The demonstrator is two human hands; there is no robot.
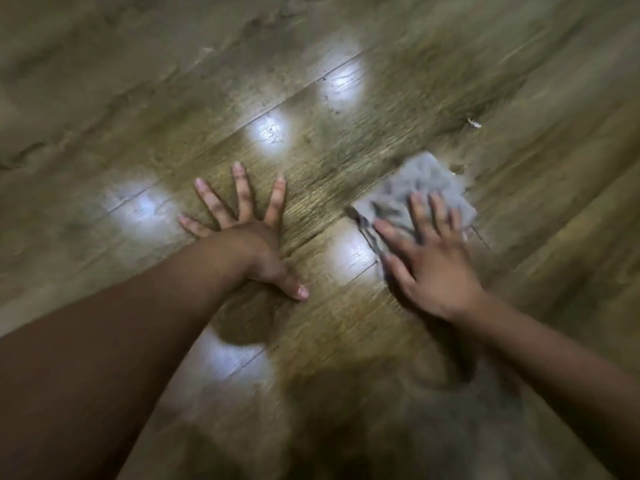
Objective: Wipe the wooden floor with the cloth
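The wooden floor (346, 161) is filling the view — glossy planks catching pale light patches. The left hand (247, 233) is lying flat on it with fingers splayed wide, while the right hand (429, 265) is pressing straight, spread fingers onto the crumpled grey cloth (420, 188) — lying on the floor, well apart from the left hand. A small pale scrap (474, 123) is sitting beyond the cloth.

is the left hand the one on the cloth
No, the left hand lies flat with spread fingers on the bare floor, while the right hand presses on the grey cloth.
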